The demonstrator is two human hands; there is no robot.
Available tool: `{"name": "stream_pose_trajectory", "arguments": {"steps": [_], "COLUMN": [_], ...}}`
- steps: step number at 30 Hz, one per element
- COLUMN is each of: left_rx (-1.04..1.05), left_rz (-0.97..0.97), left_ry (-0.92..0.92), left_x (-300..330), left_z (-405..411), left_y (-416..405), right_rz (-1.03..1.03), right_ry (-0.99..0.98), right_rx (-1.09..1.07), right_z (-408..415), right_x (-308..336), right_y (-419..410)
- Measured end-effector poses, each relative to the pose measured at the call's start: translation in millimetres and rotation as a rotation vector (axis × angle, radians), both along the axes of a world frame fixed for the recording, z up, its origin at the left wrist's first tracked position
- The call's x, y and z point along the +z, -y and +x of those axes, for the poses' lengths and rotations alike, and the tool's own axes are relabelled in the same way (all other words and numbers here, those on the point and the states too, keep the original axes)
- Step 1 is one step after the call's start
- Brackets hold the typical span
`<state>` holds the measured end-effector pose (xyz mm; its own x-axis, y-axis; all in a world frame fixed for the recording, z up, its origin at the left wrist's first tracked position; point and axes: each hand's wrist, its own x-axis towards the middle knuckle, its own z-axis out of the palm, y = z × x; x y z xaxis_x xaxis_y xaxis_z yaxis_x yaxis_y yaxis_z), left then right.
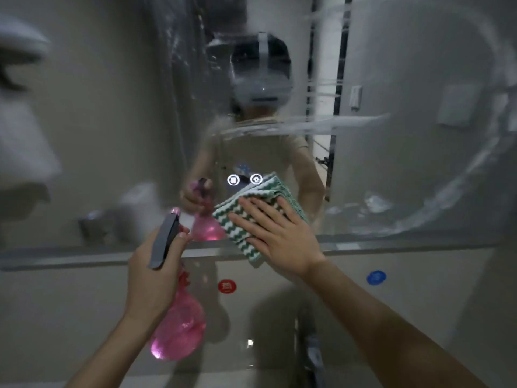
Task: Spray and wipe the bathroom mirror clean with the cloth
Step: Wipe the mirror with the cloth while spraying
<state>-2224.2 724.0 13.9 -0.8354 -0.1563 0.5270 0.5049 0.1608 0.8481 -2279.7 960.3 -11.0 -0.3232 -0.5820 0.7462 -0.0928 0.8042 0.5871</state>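
Mirror (112, 121) fills the wall ahead, streaked with wet arcs. Right hand (275, 233) presses a green-and-white cloth (251, 217) flat-fingered against the mirror's lower edge. Just left of the cloth, left hand (156, 273) grips a pink spray bottle (179, 329).

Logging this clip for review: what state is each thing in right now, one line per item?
Bathroom mirror: smeared with wet streaks, not yet clean.
Green-and-white zigzag cloth: folded, pressed flat on the mirror's lower edge.
Pink translucent spray bottle: held up, partly full.
Left hand: grips the bottle's neck.
Right hand: fingers spread flat on the cloth.
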Motion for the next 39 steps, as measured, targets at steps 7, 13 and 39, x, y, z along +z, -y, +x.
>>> {"name": "stream_pose_trajectory", "arguments": {"steps": [7, 13, 39], "left_rx": [-0.025, -0.062, -0.066], "left_rz": [-0.026, -0.014, 0.052], "left_ry": [0.013, 0.043, 0.109], "left_x": [-0.4, -4.7, -18.4], "left_z": [25.4, 46.9, 32.5], "left_y": [-72.6, -121.6, -71.7], "right_rz": [-0.04, 0.0, -0.526], "right_ry": [-0.034, 0.032, -0.119], "right_rx": [-0.052, -0.083, -0.087], "right_z": [28.0, 42.2, 19.6], "right_x": [-6.8, -12.0, -50.2], "right_y": [-100.9, -166.1, -51.8]}}
